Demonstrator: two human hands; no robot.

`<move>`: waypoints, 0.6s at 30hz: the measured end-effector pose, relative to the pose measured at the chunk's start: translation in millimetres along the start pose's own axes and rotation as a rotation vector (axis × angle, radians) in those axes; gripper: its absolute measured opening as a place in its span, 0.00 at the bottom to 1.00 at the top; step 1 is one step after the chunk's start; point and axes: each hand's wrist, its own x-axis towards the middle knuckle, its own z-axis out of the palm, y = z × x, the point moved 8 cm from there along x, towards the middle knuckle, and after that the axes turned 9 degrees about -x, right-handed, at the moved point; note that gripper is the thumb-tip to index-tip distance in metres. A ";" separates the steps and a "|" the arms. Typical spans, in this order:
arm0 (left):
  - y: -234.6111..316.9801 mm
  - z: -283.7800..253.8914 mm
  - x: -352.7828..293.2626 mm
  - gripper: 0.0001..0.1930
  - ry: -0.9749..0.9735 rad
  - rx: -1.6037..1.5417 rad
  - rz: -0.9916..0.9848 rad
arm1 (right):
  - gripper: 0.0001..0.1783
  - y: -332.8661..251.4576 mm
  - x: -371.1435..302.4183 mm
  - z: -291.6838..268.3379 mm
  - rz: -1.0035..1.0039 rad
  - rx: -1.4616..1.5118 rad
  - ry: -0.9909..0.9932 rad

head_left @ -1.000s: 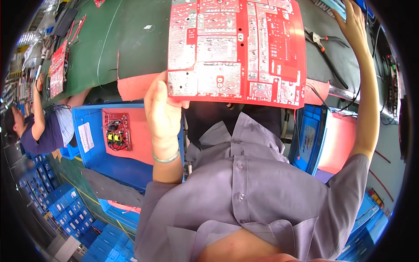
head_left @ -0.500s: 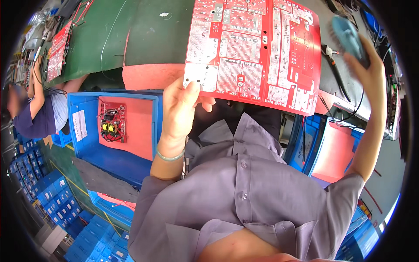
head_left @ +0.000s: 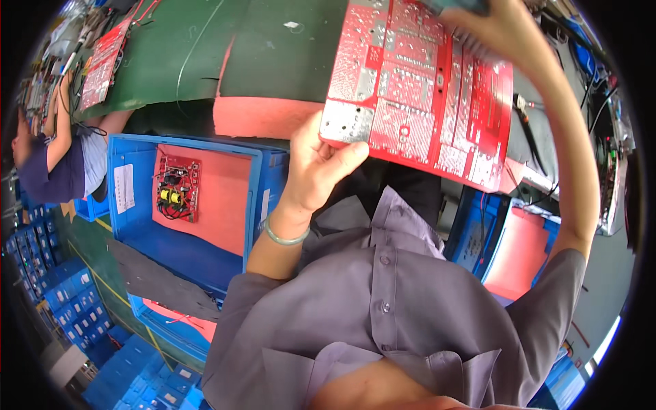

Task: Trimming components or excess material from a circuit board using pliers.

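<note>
Head view, watched from my far-off seat: the red board [head_left: 410, 102] is near 1 o'clock, held over the edge of the green bench [head_left: 273, 68]. I think it is thin, stiff and fairly light, and could break if bent. Bumpy metal spots cover its face, so I would hold it by the edges. The left hand [head_left: 311, 171] pinches its 8 o'clock corner, thumb in front, forearm slanting up from 7 o'clock. Between 1 and 2 o'clock, the right hand [head_left: 495, 31] holds a blue brush [head_left: 461, 5], its arm curved up from 3 o'clock. Blur hides whether brush and board touch.
</note>
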 end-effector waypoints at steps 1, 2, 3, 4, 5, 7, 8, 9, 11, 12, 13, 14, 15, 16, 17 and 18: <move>-2.2 -6.8 -2.6 0.17 -0.030 0.015 0.006 | 0.21 -19.2 -1.6 25.3 0.314 -0.505 -0.118; -1.3 -8.1 -3.3 0.18 -0.043 0.055 0.020 | 0.22 -56.9 -5.2 51.2 0.211 -0.506 -0.170; -0.6 -5.7 -2.1 0.19 -0.071 0.090 0.028 | 0.24 -88.8 -10.3 70.2 0.121 -0.515 -0.216; 6.1 -2.6 -4.3 0.18 -0.084 0.098 0.121 | 0.25 -110.6 -12.8 85.1 0.095 -0.460 -0.319; 11.2 0.8 -7.4 0.18 -0.098 0.106 0.213 | 0.26 -122.7 -14.6 96.0 0.070 -0.403 -0.422; 7.4 -1.9 -6.6 0.13 -0.029 0.265 0.143 | 0.27 -95.8 -6.2 82.4 0.090 -0.490 -0.294; 6.2 -6.1 -7.7 0.13 -0.019 0.284 0.125 | 0.27 -66.5 9.0 65.8 0.383 -0.403 -0.354; 5.0 -3.9 -9.0 0.13 -0.022 0.300 0.109 | 0.26 -32.4 17.3 39.4 0.161 -0.486 -0.138; -0.6 -6.1 -11.5 0.12 -0.005 0.250 0.095 | 0.21 -32.7 26.7 8.4 0.454 -0.555 -0.137; -2.5 -10.4 -10.4 0.12 0.019 0.206 0.074 | 0.21 -34.2 28.8 10.1 0.448 -0.593 -0.127; 5.9 -4.7 -7.5 0.11 -0.002 0.221 0.184 | 0.20 -34.0 25.7 9.1 0.452 -0.638 -0.109; 6.9 -2.4 -5.4 0.12 -0.045 0.285 0.124 | 0.20 -25.1 19.3 9.1 0.454 -0.649 -0.100; 7.9 -1.5 -4.1 0.13 -0.087 0.350 0.064 | 0.24 -13.4 11.8 6.9 0.411 -0.642 -0.070; 12.0 -4.5 -3.3 0.16 -0.077 0.261 0.084 | 0.28 -13.1 11.9 6.7 0.356 -0.624 -0.048; 14.8 -8.5 -0.1 0.20 -0.069 0.171 0.103 | 0.28 -12.7 7.7 3.4 0.350 -0.623 -0.047; 18.0 -19.8 7.1 0.26 -0.058 -0.048 0.062 | 0.28 -15.9 1.3 2.2 0.332 -0.610 -0.069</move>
